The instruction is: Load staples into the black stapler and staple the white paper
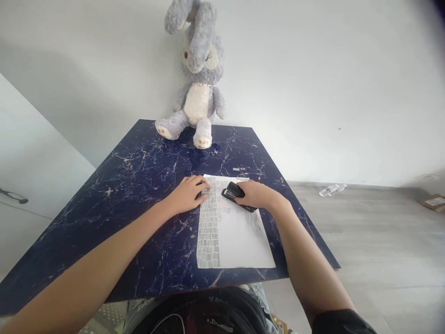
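Note:
A printed sheet of paper [239,241] lies on the dark blue marbled table [156,250], with dense text down its left side and a mostly blank right side. My left hand [189,194] rests at the paper's upper left edge, fingers apart, fingertips touching the sheet. In my right hand [255,194] is a black stapler [233,191], gripped from the right over the upper part of the paper. The stapler's head points to the upper left. My palm and fingers hide part of its rear. Just beyond the sheet lies a small greyish strip [236,169], perhaps staples.
A large grey plush rabbit [198,102] sits at the table's far edge against the white wall [330,83]. On the floor to the right are a clear plastic bottle [328,190] and a cardboard box [434,202]. A door handle [14,195] shows at left.

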Tool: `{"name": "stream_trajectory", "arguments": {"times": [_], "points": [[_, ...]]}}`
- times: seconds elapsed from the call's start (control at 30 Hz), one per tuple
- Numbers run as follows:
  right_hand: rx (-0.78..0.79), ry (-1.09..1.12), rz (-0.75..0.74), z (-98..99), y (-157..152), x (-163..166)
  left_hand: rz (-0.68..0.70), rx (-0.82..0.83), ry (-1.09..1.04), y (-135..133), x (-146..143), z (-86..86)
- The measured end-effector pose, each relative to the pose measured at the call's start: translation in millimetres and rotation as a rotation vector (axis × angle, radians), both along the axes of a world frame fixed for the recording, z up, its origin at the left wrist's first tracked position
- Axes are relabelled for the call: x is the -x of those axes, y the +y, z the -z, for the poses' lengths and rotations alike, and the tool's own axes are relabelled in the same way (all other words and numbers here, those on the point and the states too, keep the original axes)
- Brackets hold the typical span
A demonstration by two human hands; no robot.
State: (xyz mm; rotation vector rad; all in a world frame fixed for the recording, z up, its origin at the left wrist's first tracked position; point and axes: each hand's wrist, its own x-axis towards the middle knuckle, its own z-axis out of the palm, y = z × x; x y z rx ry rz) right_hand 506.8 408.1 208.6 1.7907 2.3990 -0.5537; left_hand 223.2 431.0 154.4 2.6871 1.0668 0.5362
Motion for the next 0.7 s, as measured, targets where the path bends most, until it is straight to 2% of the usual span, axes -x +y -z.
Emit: {"name": "stream_trajectory", "arguments": {"times": [0.17,0.23,0.3,0.37,0.43,0.57,0.7], "points": [[0.193,0.24,-0.151,-12.4,8.3,-27.7,0.037,0.054,0.033,-0.2,0.8,-3.6],[0.206,0.375,-0.178,-10.6,16.8,-40.4,0.034,0.054,0.023,-0.1,0.2,-4.2],[0.025,0.422,-0.078,0.6,29.1,-48.2,0.028,0.052,0.017,0.0,-0.8,-4.2],[-0.283,0.382,0.067,19.6,43.9,-50.0,0.025,0.048,0.017,0.1,-1.6,-3.5],[-0.471,0.356,0.082,40.7,58.1,-48.0,0.026,0.039,0.025,0.3,-1.9,-2.5],[-0.502,0.347,-0.032,67.9,75.2,-41.6,0.022,0.024,0.039,0.7,-1.4,-1.0],[-0.516,0.287,-0.017,74.3,78.0,-38.0,0.023,0.024,0.04,0.1,-1.9,-0.7]]}}
